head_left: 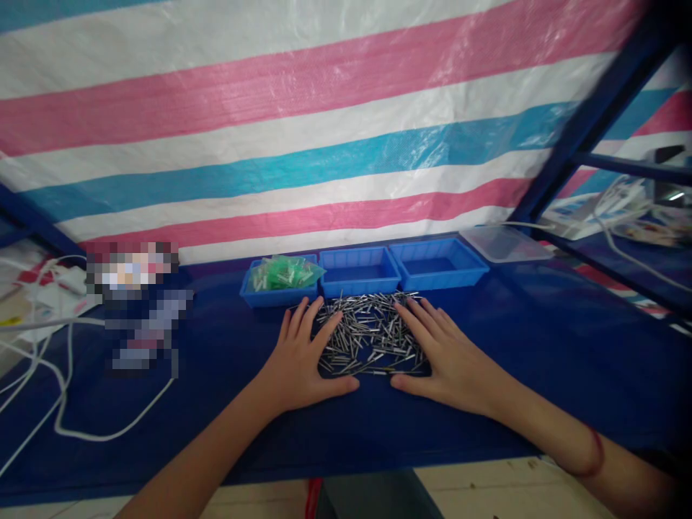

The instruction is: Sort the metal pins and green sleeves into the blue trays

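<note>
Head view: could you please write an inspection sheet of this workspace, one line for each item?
Surface: blue table, smooth covering.
Job's things: pile of metal pins between the hands. Three blue trays stand behind it: left tray holds green bags; middle tray and right tray show nothing inside.
Clutter: clear plastic container to the right of the trays.
Hands: left hand and right hand lie flat and open, fingers on the pile's edges.
Cables: white cable loops over the table's left part.
Surroundings: striped tarp behind; blue frame at right.
</note>
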A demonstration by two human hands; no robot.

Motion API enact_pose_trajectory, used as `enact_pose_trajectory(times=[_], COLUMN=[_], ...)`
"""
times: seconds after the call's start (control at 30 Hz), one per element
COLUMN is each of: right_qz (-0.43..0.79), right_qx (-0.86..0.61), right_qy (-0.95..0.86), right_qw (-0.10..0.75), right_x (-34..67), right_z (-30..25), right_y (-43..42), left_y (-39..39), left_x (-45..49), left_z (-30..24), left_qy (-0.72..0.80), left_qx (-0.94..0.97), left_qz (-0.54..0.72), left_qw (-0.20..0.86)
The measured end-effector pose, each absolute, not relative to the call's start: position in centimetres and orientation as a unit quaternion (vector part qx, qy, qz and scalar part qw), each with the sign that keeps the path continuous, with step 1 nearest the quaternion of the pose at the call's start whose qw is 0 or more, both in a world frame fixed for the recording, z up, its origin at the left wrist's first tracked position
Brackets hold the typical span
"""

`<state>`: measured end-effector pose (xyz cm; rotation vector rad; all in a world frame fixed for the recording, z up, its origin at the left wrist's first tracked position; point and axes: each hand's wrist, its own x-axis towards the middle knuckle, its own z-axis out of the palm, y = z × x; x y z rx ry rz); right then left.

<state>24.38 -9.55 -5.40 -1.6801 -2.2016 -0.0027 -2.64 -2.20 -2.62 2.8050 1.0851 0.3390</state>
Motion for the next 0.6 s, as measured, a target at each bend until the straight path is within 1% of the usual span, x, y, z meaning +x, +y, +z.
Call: enact_pose_trajectory(times=[0.2,0.3,0.6], right_qz=[0.016,-0.016,-0.044], right_qx=[-0.567,-0.580,-0.620], right_qy=[-0.792,-0.779,-0.759], right_qw=[0.227,0.238,0.194], right_x=[23.3,24.1,25.0], right_z=[-5.0,-5.2,-5.1], right_y=[-8.8,-8.1,-6.6], left_y=[-2.1,-2.1,-2.0], left_x=[-2.1,-2.2,-1.8], left_z=[-2.6,-2.7,-2.4], left_qy=[0.376,0.384,0.391], left_qx=[0.917,0.914,0.914], left_qz=[0.099,0.099,0.084], left_qw=[0.086,0.085,0.066])
